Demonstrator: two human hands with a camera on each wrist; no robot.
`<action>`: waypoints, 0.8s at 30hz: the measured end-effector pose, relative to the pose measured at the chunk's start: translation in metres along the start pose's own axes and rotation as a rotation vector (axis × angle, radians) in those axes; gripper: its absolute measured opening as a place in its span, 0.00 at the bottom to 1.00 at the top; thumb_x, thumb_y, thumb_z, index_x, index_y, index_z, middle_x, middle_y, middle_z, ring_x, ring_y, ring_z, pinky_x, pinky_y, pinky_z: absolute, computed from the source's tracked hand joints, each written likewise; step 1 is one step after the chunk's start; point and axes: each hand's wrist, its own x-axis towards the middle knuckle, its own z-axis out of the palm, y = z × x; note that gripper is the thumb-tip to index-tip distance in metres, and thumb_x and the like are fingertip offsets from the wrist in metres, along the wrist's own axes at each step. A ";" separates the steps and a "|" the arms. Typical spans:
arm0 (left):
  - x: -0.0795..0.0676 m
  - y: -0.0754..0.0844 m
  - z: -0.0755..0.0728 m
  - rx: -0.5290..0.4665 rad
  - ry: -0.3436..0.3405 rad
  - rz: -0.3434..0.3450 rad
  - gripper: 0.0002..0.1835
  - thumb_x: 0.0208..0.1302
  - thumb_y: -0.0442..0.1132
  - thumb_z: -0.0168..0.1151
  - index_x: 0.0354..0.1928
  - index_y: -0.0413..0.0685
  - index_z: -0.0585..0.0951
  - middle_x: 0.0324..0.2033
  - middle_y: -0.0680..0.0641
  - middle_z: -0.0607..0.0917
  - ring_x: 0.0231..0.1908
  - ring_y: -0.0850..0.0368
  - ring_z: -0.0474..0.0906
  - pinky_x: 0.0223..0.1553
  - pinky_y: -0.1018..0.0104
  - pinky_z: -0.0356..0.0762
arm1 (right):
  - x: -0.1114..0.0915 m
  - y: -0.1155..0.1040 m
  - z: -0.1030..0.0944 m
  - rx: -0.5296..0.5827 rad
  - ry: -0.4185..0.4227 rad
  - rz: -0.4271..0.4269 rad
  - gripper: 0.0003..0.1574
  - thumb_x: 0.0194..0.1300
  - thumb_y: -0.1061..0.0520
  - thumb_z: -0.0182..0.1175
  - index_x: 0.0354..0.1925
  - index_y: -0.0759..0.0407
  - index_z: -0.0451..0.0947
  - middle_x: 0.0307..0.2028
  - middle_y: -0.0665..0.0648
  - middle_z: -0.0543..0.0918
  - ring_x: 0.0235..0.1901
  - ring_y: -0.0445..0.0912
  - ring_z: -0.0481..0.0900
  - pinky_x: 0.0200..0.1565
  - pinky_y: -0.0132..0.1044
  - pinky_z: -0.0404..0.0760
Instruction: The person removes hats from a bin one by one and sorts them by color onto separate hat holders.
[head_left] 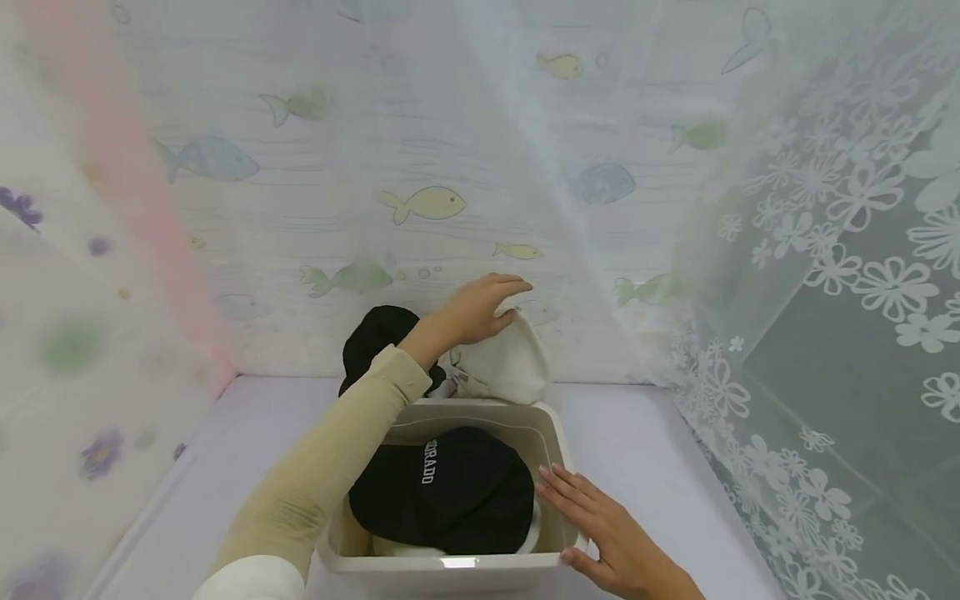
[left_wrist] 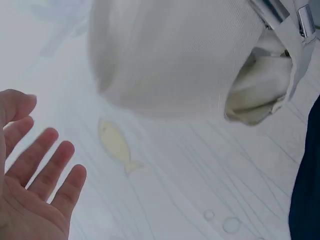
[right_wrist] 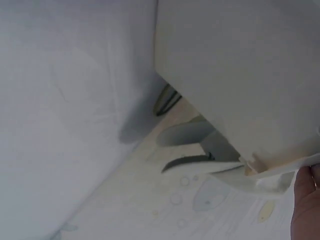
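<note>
My left hand (head_left: 480,308) hovers above a white cap (head_left: 506,362) behind the storage bin. In the left wrist view its fingers (left_wrist: 42,160) are spread and loosely bent, apart from the cap (left_wrist: 165,60), whose strap has a metal buckle. A black cap (head_left: 378,337) stands beside the white one, partly hidden by my left forearm. My right hand (head_left: 607,533) rests on the right rim of the white bin (head_left: 555,429) with fairly straight fingers. Inside the bin lies a black cap (head_left: 480,487) with white lettering, over something pale mostly hidden beneath it.
The bin stands on a white-covered table (head_left: 637,467). Behind it hangs a sheer curtain with printed fish (head_left: 427,202). A flower-patterned curtain (head_left: 892,287) borders the right side, and another patterned curtain (head_left: 75,350) the left.
</note>
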 end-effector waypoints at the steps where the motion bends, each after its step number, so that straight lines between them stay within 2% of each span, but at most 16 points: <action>1: -0.004 -0.002 -0.003 -0.031 0.032 -0.003 0.26 0.75 0.36 0.59 0.72 0.44 0.71 0.71 0.41 0.71 0.73 0.45 0.65 0.72 0.53 0.67 | 0.000 0.000 -0.002 0.047 0.001 0.027 0.37 0.79 0.43 0.49 0.75 0.63 0.63 0.76 0.61 0.63 0.76 0.51 0.60 0.76 0.29 0.52; 3: -0.012 -0.009 -0.007 -0.100 0.094 -0.012 0.24 0.74 0.35 0.59 0.70 0.40 0.73 0.70 0.39 0.73 0.71 0.44 0.67 0.72 0.52 0.67 | 0.000 -0.001 -0.008 0.159 0.014 0.085 0.36 0.78 0.49 0.53 0.76 0.61 0.62 0.76 0.61 0.62 0.76 0.48 0.60 0.74 0.27 0.55; 6: -0.026 -0.023 -0.010 -0.231 0.140 -0.079 0.22 0.75 0.35 0.58 0.67 0.35 0.75 0.67 0.36 0.75 0.68 0.41 0.71 0.68 0.49 0.71 | 0.006 0.003 -0.020 0.293 0.098 0.102 0.31 0.79 0.56 0.51 0.74 0.65 0.64 0.74 0.64 0.66 0.75 0.48 0.63 0.73 0.28 0.60; 9: -0.040 -0.037 -0.012 -0.390 0.119 -0.222 0.21 0.77 0.39 0.55 0.66 0.35 0.75 0.65 0.35 0.77 0.64 0.39 0.74 0.65 0.46 0.74 | 0.016 0.013 -0.033 0.386 0.237 0.070 0.27 0.82 0.57 0.41 0.69 0.72 0.67 0.69 0.66 0.73 0.70 0.49 0.70 0.71 0.30 0.65; 11: -0.049 -0.045 -0.013 -0.526 0.093 -0.330 0.23 0.79 0.42 0.53 0.67 0.35 0.74 0.64 0.35 0.76 0.63 0.39 0.74 0.64 0.47 0.75 | 0.025 0.022 -0.042 0.454 0.338 0.055 0.30 0.84 0.55 0.35 0.66 0.76 0.69 0.65 0.66 0.77 0.66 0.49 0.76 0.69 0.31 0.69; 14: -0.058 -0.055 -0.009 -0.759 0.066 -0.459 0.24 0.81 0.43 0.49 0.69 0.33 0.71 0.65 0.33 0.75 0.64 0.37 0.74 0.64 0.48 0.76 | 0.034 0.043 -0.052 0.641 0.464 0.058 0.34 0.85 0.53 0.29 0.63 0.81 0.68 0.61 0.64 0.81 0.59 0.49 0.81 0.64 0.34 0.75; 16: -0.063 -0.059 -0.002 -0.898 0.055 -0.507 0.24 0.82 0.41 0.45 0.70 0.30 0.69 0.66 0.30 0.73 0.66 0.36 0.72 0.65 0.50 0.76 | 0.037 0.061 -0.055 0.784 0.519 0.108 0.36 0.86 0.52 0.27 0.63 0.82 0.68 0.60 0.61 0.83 0.57 0.48 0.83 0.63 0.36 0.77; 19: -0.069 -0.064 0.010 -1.035 0.049 -0.566 0.24 0.83 0.38 0.41 0.69 0.27 0.68 0.65 0.28 0.73 0.66 0.35 0.73 0.65 0.50 0.76 | 0.042 0.088 -0.049 0.954 0.566 0.313 0.36 0.86 0.51 0.26 0.64 0.79 0.68 0.56 0.54 0.86 0.54 0.46 0.84 0.59 0.36 0.80; 24: -0.077 -0.067 0.032 -1.184 0.051 -0.674 0.24 0.83 0.37 0.38 0.71 0.29 0.66 0.65 0.28 0.74 0.65 0.37 0.74 0.63 0.53 0.78 | 0.048 0.133 -0.017 1.046 0.558 0.816 0.40 0.85 0.42 0.29 0.68 0.75 0.65 0.50 0.45 0.87 0.50 0.40 0.83 0.56 0.33 0.81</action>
